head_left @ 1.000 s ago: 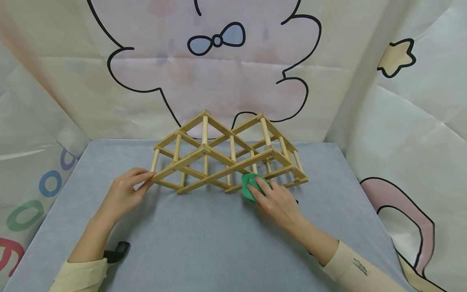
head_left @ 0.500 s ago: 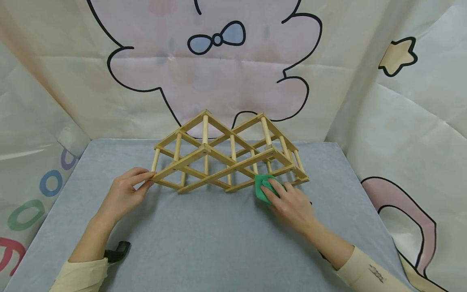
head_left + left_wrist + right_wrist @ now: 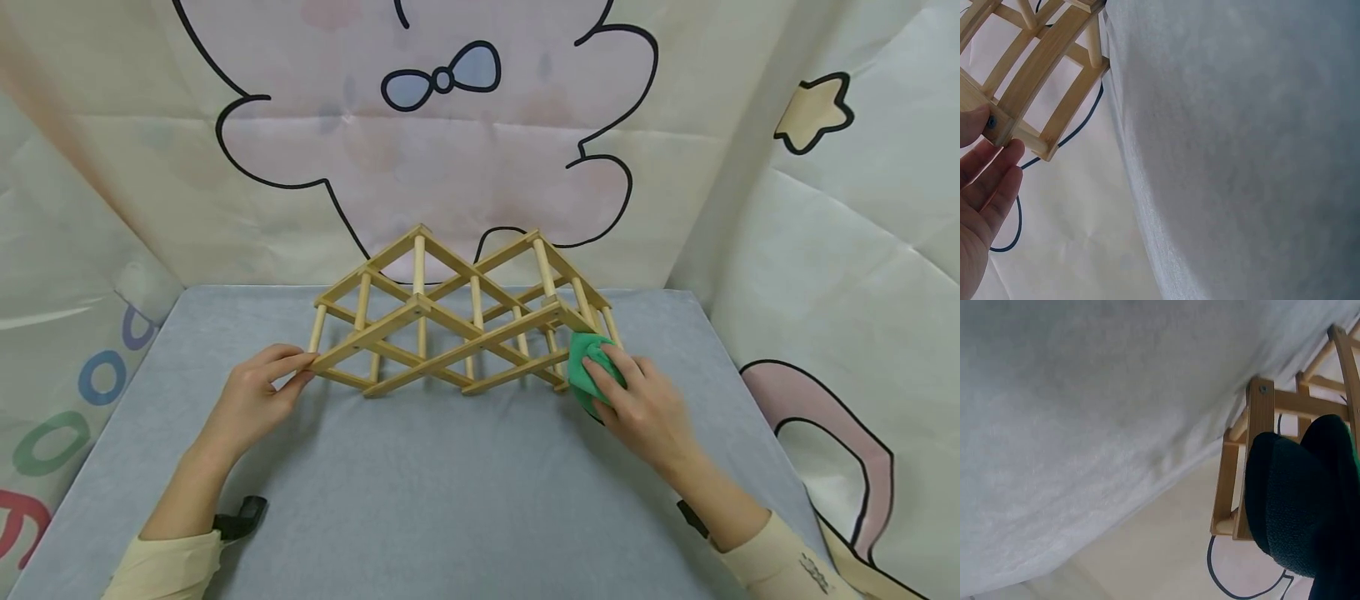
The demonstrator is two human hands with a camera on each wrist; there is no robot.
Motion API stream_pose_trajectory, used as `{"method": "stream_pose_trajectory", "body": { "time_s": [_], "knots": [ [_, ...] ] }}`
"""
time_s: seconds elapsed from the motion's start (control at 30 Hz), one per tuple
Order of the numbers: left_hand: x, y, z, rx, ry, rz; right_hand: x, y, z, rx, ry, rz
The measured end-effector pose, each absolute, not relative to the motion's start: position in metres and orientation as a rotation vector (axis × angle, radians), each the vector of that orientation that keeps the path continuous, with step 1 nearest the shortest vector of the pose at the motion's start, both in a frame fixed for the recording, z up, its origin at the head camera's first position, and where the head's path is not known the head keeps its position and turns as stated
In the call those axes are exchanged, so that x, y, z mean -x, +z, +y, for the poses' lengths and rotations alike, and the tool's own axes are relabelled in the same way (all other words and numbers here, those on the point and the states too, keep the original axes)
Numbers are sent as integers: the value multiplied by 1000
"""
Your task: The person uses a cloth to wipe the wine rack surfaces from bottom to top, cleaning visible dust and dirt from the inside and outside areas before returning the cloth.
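Observation:
A wooden lattice rack (image 3: 420,312) of crossed slats and round dowels stands on the table in the head view. At its left end my left hand (image 3: 258,392) pinches a slat's corner between thumb and fingers. That same slat end (image 3: 1004,122) and its screw show in the left wrist view. My right hand (image 3: 648,408) holds a bunched green cloth (image 3: 588,367) against the rack's right end. In the right wrist view the cloth (image 3: 1297,500) looks dark and covers part of the slats; the right fingers are hidden there.
Blue-grey fabric covers the table (image 3: 450,500). A printed backdrop (image 3: 465,150) hangs behind it and along both sides. Black straps (image 3: 240,518) sit at both wrists.
My right hand has slid the green cloth rightward along the rack's front to its right end. The left hand keeps its pinch in the same place.

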State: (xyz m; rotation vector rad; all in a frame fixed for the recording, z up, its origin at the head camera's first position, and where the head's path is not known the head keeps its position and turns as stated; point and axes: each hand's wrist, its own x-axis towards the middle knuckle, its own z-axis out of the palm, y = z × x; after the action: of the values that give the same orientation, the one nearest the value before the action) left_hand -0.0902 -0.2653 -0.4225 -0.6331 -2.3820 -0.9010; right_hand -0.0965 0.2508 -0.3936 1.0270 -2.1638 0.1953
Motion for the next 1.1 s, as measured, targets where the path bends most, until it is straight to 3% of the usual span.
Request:
{"method": "stream_pose_trajectory", "body": {
  "time_s": [1.1],
  "knots": [
    [92,-427,-268,642,-912,-2375,107,-351,200,-1003,257,-1802]
  ]
}}
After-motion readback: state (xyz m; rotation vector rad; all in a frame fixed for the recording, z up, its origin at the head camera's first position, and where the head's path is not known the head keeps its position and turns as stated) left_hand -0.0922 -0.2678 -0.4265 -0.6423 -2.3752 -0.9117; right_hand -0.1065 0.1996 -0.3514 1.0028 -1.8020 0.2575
